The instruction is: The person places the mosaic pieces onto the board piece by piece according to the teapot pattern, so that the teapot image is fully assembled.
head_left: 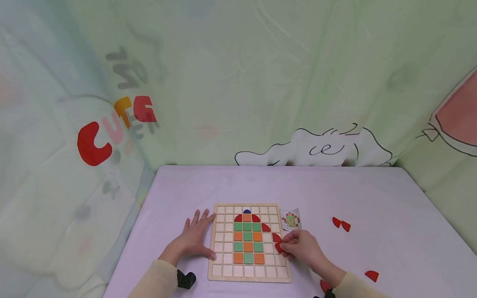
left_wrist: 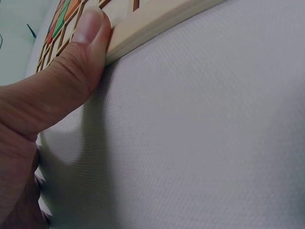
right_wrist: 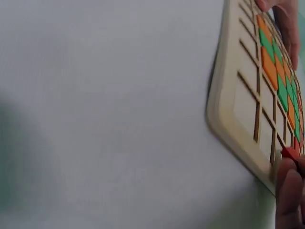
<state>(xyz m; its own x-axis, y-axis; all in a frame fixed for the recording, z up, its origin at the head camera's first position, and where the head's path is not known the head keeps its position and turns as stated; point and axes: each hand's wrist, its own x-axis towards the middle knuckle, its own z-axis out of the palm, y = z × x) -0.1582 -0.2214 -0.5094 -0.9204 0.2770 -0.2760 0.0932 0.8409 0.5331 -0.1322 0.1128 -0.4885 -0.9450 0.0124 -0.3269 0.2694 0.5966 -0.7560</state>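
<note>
A wooden grid board (head_left: 249, 279) lies on the table, with green and orange square tiles in its middle columns. Several red quarter-circle tiles (head_left: 266, 227) and a blue half-round tile (head_left: 247, 211) are set around them. My left hand (head_left: 191, 240) rests spread along the board's left edge; in the left wrist view its thumb (left_wrist: 88, 36) presses on the rim. Over the right side of the grid, my right hand (head_left: 303, 247) pinches a red quarter-circle tile (head_left: 278, 247) between thumb and fingers. The right wrist view shows this tile low over the cells, partly hidden by fingertips.
A small pattern card (head_left: 290, 219) lies against the board's upper right side. Loose red tiles are on the table to the right: a pair (head_left: 341, 224), one nearer the front (head_left: 372, 275), and one beside my right wrist (head_left: 325, 285). A printed curtain (head_left: 223, 82) hangs behind the table.
</note>
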